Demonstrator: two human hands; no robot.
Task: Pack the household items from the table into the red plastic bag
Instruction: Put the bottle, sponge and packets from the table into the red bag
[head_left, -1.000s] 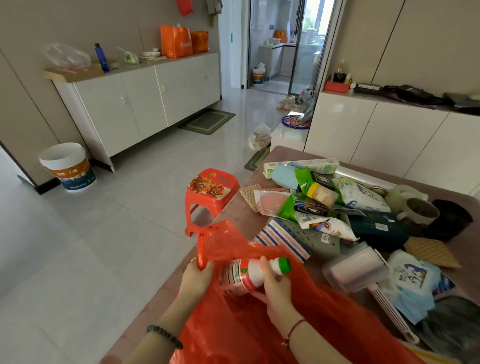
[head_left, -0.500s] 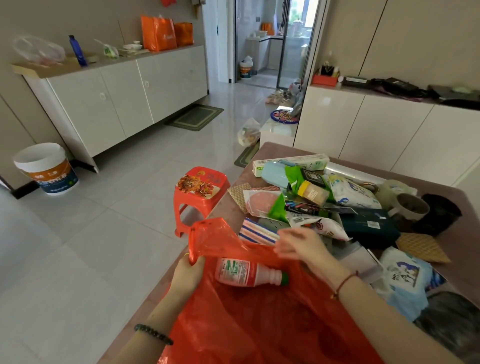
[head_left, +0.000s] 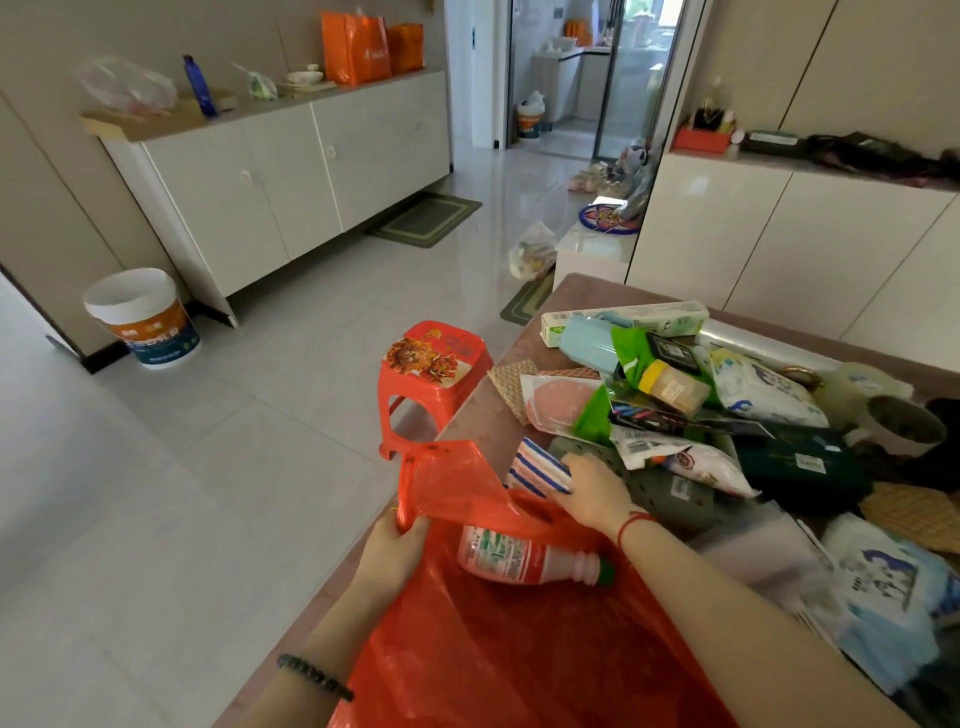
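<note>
The red plastic bag (head_left: 498, 639) lies spread on the near end of the table (head_left: 483, 421). My left hand (head_left: 389, 551) grips its handle and holds the mouth up. A white bottle with a red label and green cap (head_left: 524, 558) lies on its side in the bag's mouth. My right hand (head_left: 592, 488) reaches over the bag and rests on a blue-and-white striped cloth (head_left: 537, 467) at the edge of the pile, fingers around its end. Behind it lies a heap of household items, with a green perforated tray (head_left: 670, 499) and printed packets (head_left: 691, 457).
A red plastic stool (head_left: 431, 364) stands on the floor by the table's left edge. Further back on the table lie a long box (head_left: 623, 317), a light blue cup (head_left: 587, 343), a mug (head_left: 904, 421) and a dark green box (head_left: 800, 462). Blue packets (head_left: 883, 587) lie right.
My right hand let go of the bottle, which now lies in the bag's mouth, and moved forward onto the striped cloth. My left hand kept hold of the bag's handle.
</note>
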